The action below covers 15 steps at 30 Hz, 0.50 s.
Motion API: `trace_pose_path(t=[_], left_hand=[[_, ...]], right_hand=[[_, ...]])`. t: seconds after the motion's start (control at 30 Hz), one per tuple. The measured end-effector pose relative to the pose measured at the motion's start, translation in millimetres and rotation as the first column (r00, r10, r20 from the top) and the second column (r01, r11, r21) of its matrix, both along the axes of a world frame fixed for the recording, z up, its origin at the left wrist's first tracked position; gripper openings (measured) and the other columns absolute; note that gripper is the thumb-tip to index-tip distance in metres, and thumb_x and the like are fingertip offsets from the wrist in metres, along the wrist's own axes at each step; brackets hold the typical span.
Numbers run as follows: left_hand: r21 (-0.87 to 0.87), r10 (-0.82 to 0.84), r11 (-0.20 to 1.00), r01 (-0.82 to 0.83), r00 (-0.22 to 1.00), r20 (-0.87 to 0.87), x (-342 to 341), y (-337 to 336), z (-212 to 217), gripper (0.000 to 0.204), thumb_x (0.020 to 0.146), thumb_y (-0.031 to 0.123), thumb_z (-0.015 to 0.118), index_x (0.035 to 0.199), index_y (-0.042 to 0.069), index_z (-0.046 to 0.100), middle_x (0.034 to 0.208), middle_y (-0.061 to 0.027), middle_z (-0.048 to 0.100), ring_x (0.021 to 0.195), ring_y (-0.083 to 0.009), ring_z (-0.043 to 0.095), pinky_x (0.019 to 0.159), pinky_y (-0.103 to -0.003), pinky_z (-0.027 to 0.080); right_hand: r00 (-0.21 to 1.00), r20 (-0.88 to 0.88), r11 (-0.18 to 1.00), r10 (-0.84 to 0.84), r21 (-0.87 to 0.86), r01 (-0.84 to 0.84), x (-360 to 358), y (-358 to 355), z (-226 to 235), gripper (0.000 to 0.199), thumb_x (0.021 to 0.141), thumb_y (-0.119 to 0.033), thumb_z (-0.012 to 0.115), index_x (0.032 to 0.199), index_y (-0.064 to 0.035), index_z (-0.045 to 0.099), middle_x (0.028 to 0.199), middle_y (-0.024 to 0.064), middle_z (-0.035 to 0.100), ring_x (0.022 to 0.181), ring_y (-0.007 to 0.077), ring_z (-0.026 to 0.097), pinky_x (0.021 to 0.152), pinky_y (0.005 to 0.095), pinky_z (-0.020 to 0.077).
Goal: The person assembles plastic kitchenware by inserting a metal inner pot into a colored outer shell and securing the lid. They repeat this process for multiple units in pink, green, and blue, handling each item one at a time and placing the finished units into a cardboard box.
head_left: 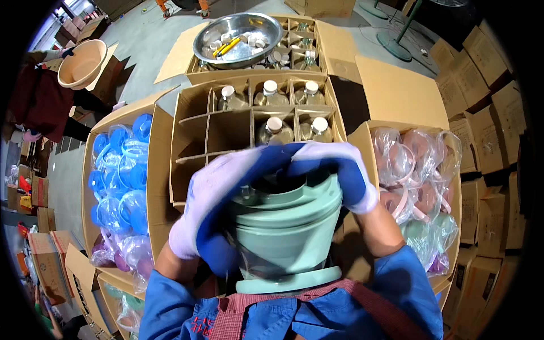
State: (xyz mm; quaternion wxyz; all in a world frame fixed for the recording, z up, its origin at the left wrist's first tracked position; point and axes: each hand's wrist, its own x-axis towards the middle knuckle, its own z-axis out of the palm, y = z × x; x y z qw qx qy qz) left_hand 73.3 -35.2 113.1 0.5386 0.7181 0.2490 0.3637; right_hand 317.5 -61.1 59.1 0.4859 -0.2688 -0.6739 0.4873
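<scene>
Close to my chest is a green plastic container [283,238], with a stepped, ridged upper part and a wide flat rim at its lower end. Its round upper opening looks dark inside. My left hand [218,192], in a lavender-white glove with a blue palm, wraps its left side and reaches over the far edge. My right hand [340,167], gloved alike, curls over the upper right edge. The fingers of both hands meet at the far side, partly hidden and slightly blurred. Just beyond stands a divided cardboard box [184,105] holding several glass bottles [275,131] with white caps.
A steel bowl [204,48] with white caps and a yellow-handled tool [226,46] rests on another bottle box. Bagged blue plastic pieces [133,173] fill a left box; bagged pink ones [416,147] fill a right box. At far left, a person holds a peach basin [85,62].
</scene>
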Motion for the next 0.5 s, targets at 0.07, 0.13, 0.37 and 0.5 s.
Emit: trace_pose_path(t=[0.07, 0.13, 0.37, 0.5], left_hand=[[0.085, -0.095, 0.993, 0.086, 0.990, 0.103, 8.8, 23.6, -10.1, 0.082, 0.086, 0.051, 0.059, 0.144, -0.005, 0.040, 0.139, -0.0186, 0.053, 0.127, -0.0277, 0.053, 0.108, -0.038, 0.038], [-0.108, -0.046, 0.991, 0.081, 0.955, 0.295, 15.5, 44.1, -13.2, 0.075, 0.095, 0.050, 0.052, 0.146, -0.002, 0.037, 0.145, -0.0165, 0.047, 0.136, -0.0264, 0.043, 0.115, -0.037, 0.027], [-0.082, -0.086, 0.992, 0.092, 0.994, 0.070, 16.5, 45.4, -38.2, 0.054, 0.096, 0.021, 0.049, 0.144, -0.001, 0.041, 0.144, -0.0145, 0.047, 0.137, -0.0266, 0.041, 0.114, -0.038, 0.029], [0.139, 0.102, 0.985, -0.104, 0.994, 0.024, 14.3, 45.4, -15.5, 0.044, 0.095, 0.010, 0.049, 0.138, -0.002, 0.049, 0.134, -0.0151, 0.058, 0.128, -0.0281, 0.052, 0.109, -0.039, 0.038]], right_hand=[[0.932, -0.341, 0.985, -0.125, -0.153, 0.076, -7.2, 13.3, -35.9, 0.057, 0.102, -0.039, 0.041, 0.106, 0.0120, 0.065, 0.098, 0.0189, 0.071, 0.091, 0.0258, 0.069, 0.086, 0.0330, 0.0535], [0.883, -0.431, 0.935, -0.184, -0.353, 0.023, -5.8, 11.8, -29.3, 0.059, 0.103, -0.039, 0.036, 0.102, 0.0120, 0.067, 0.096, 0.0188, 0.071, 0.090, 0.0269, 0.069, 0.087, 0.0364, 0.0537], [0.898, 0.207, 0.918, -0.389, 0.010, 0.396, 7.6, 5.3, -16.6, 0.041, 0.089, -0.016, 0.055, 0.126, 0.0023, 0.059, 0.136, 0.0181, 0.056, 0.130, 0.0292, 0.050, 0.114, 0.0403, 0.0314], [0.937, -0.019, 0.927, -0.349, 0.141, 0.348, 16.3, 22.5, -29.3, 0.057, 0.085, -0.027, 0.067, 0.132, 0.0025, 0.054, 0.138, 0.0197, 0.053, 0.129, 0.0300, 0.051, 0.108, 0.0388, 0.0380]])
